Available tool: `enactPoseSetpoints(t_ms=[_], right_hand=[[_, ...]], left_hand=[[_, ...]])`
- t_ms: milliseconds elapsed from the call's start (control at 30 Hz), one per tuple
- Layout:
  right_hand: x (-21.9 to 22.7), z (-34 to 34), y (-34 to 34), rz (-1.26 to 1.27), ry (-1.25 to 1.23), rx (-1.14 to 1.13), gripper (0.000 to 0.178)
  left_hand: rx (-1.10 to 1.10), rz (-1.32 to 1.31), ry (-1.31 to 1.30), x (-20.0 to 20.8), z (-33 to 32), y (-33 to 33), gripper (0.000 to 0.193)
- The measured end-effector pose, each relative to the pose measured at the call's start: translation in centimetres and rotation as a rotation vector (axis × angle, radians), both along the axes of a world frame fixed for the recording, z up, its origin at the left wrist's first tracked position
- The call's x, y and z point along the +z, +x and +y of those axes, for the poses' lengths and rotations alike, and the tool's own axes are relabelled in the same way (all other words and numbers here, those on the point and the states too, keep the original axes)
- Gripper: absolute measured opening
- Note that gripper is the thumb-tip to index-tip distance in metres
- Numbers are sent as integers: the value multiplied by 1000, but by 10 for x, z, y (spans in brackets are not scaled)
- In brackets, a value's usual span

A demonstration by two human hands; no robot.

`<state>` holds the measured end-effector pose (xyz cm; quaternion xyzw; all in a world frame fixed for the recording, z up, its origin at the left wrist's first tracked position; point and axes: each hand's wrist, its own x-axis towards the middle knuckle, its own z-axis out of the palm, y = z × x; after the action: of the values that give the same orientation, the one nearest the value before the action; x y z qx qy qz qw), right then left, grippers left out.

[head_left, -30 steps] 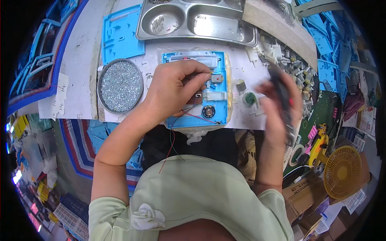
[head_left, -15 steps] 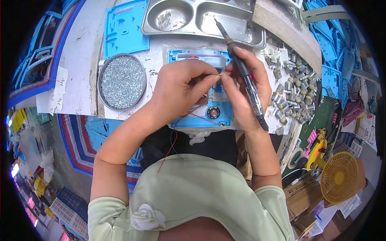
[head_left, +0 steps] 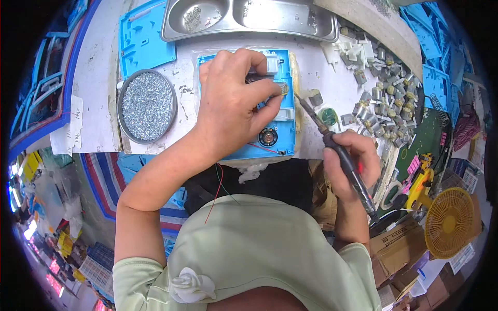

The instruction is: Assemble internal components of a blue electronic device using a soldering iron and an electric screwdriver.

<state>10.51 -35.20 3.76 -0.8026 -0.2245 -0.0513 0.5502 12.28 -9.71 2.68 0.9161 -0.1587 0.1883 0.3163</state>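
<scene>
A blue plastic housing (head_left: 286, 142) lies before me on the bench, with a round black speaker (head_left: 267, 137) and thin wires in its near part. Over its middle, my left hand (head_left: 233, 98) is closed with bent fingers. Its index fingertip is by a small metal motor (head_left: 283, 88) at the housing's right side; what the fingers grip is hidden. My right hand (head_left: 355, 160) is wrapped round the black handle of a soldering iron (head_left: 342, 155). The iron's tip points up and left, close to the housing's right edge.
A round tin of small metal pins (head_left: 148, 106) stands left, below a blue panel (head_left: 148, 36). Behind is a steel compartment tray (head_left: 249, 33). Several small motors (head_left: 386, 103) are heaped right, near a green round piece (head_left: 328, 116). A yellow fan (head_left: 449, 223) stands lower right.
My hands have come apart. The right hand has moved right and toward me with the iron, whose tip is now lower by the housing. My left hand has spread over the housing.
</scene>
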Motion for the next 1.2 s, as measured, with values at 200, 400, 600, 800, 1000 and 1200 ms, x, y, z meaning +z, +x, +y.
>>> enactPoseSetpoints(t_ms=[200, 400, 600, 800, 1000, 1200], right_hand=[[-2, 5, 5, -82, -34, 53, 30], [-3, 8, 10, -120, -29, 86, 29], [-1, 8, 10, -102, -81, 101, 30], [4, 5, 7, -44, -140, 120, 30], [0, 11, 13, -118, -49, 101, 30], [1, 8, 12, -109, -42, 70, 29]], left_hand=[[20, -11, 52, 0, -2, 0, 16], [24, -24, 68, -1, -3, 0, 17], [28, -35, 67, -2, -3, 0, 18], [18, -14, 68, 0, -2, -1, 18], [11, -19, 70, 1, -3, -1, 18], [17, -24, 78, 0, -3, -1, 18]])
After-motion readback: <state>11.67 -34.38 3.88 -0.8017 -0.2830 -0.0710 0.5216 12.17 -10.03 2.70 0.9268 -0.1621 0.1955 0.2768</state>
